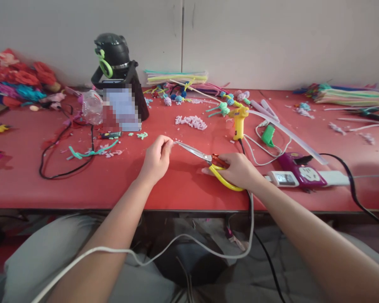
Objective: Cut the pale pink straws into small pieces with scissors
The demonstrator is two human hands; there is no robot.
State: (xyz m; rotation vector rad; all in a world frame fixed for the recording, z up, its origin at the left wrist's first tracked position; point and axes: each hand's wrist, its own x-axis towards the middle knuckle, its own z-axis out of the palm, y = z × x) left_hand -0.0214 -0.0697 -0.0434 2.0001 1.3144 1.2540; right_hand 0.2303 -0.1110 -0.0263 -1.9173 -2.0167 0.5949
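Note:
My right hand (241,169) is wrapped round the handles of a pair of scissors (205,156) with yellow and red-orange grips. Their blades point left and look nearly closed, with the tips right by my left hand (159,156). Thumb and fingers of that hand are pinched together on something small and pale at the blade tips, too small to name. Behind the hands lies a pile of short pale-lilac fuzzy pieces (192,122). A few mint-green pieces (142,135) lie to the left of it.
A yellow glue gun (239,123) stands beyond my right hand, near a purple power strip (305,172) with cables. At the back left are a black bottle (113,54) and a propped phone (121,107). Pipe cleaners (177,76) line the wall. A white cable (164,248) crosses my left forearm.

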